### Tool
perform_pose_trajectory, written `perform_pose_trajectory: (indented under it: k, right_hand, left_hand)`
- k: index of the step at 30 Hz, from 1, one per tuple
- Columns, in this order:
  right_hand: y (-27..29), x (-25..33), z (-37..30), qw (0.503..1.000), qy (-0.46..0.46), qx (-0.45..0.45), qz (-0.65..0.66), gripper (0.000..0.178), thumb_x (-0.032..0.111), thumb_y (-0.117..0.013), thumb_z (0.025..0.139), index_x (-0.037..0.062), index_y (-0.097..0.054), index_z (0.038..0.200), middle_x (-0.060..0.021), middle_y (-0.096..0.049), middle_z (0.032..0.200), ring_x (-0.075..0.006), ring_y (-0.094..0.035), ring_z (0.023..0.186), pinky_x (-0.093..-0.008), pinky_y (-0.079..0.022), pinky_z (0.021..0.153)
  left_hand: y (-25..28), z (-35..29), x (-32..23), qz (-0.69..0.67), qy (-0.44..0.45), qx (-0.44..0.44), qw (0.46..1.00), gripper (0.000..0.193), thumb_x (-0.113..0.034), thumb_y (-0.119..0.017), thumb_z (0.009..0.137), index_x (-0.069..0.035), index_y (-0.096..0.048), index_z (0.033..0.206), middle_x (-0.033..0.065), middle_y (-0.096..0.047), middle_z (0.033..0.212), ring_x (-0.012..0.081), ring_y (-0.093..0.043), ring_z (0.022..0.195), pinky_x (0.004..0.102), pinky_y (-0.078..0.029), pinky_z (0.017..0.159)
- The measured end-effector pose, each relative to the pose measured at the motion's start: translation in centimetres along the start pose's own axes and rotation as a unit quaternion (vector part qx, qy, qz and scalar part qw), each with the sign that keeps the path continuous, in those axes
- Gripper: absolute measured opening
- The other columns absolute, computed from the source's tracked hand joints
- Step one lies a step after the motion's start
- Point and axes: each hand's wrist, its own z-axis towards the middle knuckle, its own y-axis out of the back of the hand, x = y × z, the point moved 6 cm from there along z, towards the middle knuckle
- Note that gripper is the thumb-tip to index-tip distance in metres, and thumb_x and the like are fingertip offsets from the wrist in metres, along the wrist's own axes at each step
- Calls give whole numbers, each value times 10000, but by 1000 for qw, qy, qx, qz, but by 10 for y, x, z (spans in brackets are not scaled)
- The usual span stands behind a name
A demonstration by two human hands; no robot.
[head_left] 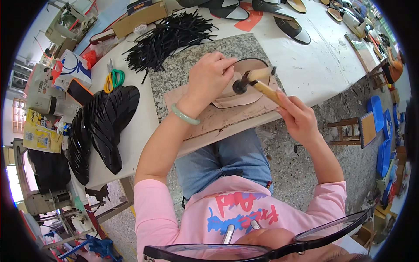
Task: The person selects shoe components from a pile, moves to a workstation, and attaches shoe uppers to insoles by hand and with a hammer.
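Note:
My right hand is wrapped round the wooden handle of a hammer. The hammer's dark round head hangs over a beige shoe upper piece with a thin black edge. With its fingers pinched together, my left hand holds the far left part of that piece, and the fingers hide some of it. Under the piece is a tan board, which overlaps a speckled stone slab on the white table. A short pale part beside the hammer head is too blurred to tell.
A heap of thin black strips lies beyond the slab. To the left are green and yellow scissors, a phone and pleated black pieces. Black and white shoe uppers lie at the back. A wooden stool stands at right.

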Motion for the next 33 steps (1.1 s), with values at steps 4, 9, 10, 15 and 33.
perform_pose_trajectory:
  k: [4, 9, 10, 15, 33]
  right_hand:
    - [-5, 12, 5, 997, 25, 65, -29, 533, 19, -626, 820, 139, -526, 1329, -64, -582, 843, -265, -601, 651, -374, -483, 549]
    - [-20, 17, 12, 995, 34, 89, -19, 551, 20, -626, 811, 135, -517, 1338, -60, -561, 817, -255, -591, 642, -371, -482, 548]
    - [-21, 20, 15, 994, 56, 85, -31, 554, 20, -626, 810, 132, -513, 1341, -58, -557, 813, -254, -585, 631, -369, -483, 545]
    - [-30, 33, 29, 995, 83, 43, 18, 552, 23, -624, 809, 127, -511, 1340, -56, -551, 809, -251, -579, 614, -361, -488, 535]
    - [-78, 74, 55, 977, 140, 159, 2, 547, 18, -612, 798, 119, -519, 1327, -49, -554, 823, -236, -587, 605, -353, -487, 502]
  left_hand:
    - [13, -16, -5, -17, 10, -27, 999, 208, -85, -649, 806, -98, -722, 1001, 50, -611, 811, 227, -588, 738, 326, -483, 641]
    - [34, -35, 3, -106, 69, -42, 991, 224, -12, -644, 821, -58, -708, 1030, 61, -637, 881, 153, -605, 737, 259, -480, 644]
    - [37, -40, 3, -104, 72, -41, 991, 224, -12, -644, 821, -58, -708, 1030, 61, -637, 881, 153, -605, 737, 259, -480, 644]
    - [63, -68, 6, -109, 96, -104, 984, 233, 25, -653, 814, -46, -708, 1029, 63, -639, 888, 118, -603, 737, 230, -482, 608]
    - [74, -202, 36, -90, 334, -286, 894, 426, -73, -664, 732, 44, -505, 1110, 195, -580, 1013, 329, -580, 885, 397, -457, 811]
